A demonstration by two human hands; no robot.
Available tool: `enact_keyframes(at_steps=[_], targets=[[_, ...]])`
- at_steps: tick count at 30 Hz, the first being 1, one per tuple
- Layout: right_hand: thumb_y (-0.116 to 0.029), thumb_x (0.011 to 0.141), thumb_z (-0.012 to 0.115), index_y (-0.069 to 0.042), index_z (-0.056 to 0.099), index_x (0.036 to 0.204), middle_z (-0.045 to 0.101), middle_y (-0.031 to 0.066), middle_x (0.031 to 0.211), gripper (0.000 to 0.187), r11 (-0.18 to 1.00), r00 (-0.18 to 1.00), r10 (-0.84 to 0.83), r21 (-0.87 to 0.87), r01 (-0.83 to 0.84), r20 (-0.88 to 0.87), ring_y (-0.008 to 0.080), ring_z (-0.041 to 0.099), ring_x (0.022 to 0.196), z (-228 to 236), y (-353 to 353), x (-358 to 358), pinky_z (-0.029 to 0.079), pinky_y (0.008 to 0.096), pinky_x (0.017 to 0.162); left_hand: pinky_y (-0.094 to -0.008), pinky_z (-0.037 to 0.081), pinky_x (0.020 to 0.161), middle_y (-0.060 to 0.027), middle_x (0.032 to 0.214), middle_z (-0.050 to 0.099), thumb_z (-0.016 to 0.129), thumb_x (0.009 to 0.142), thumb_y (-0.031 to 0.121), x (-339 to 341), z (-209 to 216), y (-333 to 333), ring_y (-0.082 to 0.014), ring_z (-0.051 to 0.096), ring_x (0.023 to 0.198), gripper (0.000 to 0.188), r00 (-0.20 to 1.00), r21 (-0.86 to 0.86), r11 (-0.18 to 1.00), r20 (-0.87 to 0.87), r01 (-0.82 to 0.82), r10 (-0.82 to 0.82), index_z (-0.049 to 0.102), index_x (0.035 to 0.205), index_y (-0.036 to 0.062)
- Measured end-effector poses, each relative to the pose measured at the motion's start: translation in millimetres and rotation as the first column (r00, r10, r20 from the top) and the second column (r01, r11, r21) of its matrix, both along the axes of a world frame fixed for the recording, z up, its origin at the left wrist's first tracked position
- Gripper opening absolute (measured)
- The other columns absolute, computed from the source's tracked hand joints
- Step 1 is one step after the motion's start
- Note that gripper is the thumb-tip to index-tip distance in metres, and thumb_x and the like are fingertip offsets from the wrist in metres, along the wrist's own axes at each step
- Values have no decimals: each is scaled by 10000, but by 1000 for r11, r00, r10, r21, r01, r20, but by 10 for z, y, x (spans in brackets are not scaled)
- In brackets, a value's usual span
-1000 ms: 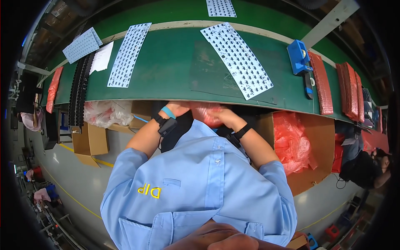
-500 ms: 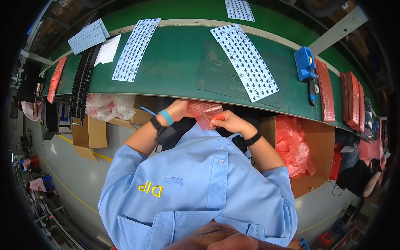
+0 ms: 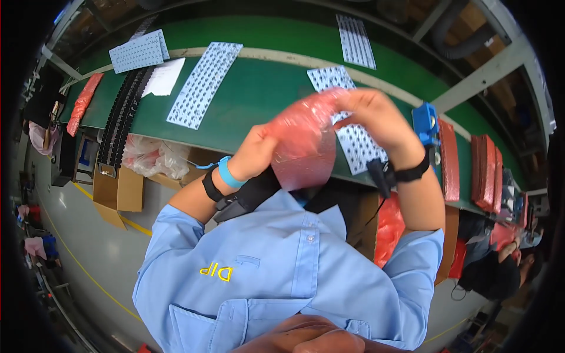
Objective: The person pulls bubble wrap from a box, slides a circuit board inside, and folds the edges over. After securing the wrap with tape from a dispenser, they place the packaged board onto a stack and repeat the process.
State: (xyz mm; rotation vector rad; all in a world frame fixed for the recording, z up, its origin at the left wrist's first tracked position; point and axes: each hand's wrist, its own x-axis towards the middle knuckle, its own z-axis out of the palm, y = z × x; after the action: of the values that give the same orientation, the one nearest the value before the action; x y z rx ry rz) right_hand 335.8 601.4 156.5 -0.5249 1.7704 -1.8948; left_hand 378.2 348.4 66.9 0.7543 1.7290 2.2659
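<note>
A pink bubble-wrap bag (image 3: 303, 138) is stretched between my two hands, above the front edge of the green bench. My left hand (image 3: 256, 153) grips its left edge, thumb on top. My right hand (image 3: 374, 115), smeared by motion, pinches the upper right corner of the bag. Behind the right hand lies a white circuit board panel (image 3: 359, 150) dotted with dark parts, partly covered by that hand and the bag. Farther left another such panel (image 3: 204, 85) rests flat on the bench.
Pink wrapped packs (image 3: 484, 170) and a blue tape dispenser (image 3: 425, 123) sit on the right of the green bench (image 3: 259, 88). Black slotted racks (image 3: 122, 117) stand at left. Below are cardboard boxes (image 3: 126, 188), one with pink wrap (image 3: 388, 226). A person (image 3: 500, 267) works at far right.
Both hands have risen from below the bench edge with the bag. The right hand has moved up and right, and the bag is now spread wider. The view has shifted slightly.
</note>
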Motion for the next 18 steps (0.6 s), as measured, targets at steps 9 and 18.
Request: enact_keyframes(at_steps=[9, 18], targets=[[-534, 698, 779, 23, 637, 1107, 662, 226, 1074, 706, 25, 766, -379, 822, 569, -519, 361, 640, 982, -1156, 1307, -2445, 506, 407, 891, -379, 544, 831, -134, 1126, 652, 451, 1015, 241, -765, -132, -121, -219, 655, 969, 302, 825, 209, 969, 566, -133, -9, 570, 1175, 14], [-527, 566, 876, 49, 635, 1119, 645, 168, 1182, 835, -93, 740, -462, 856, 509, -490, 276, 644, 1033, -1207, 1352, -2925, 491, 365, 886, -401, 525, 887, -96, 1168, 628, 470, 1008, 228, -776, -114, -366, -215, 630, 1033, 300, 703, 294, 919, 711, -264, -26, 559, 1215, 29]])
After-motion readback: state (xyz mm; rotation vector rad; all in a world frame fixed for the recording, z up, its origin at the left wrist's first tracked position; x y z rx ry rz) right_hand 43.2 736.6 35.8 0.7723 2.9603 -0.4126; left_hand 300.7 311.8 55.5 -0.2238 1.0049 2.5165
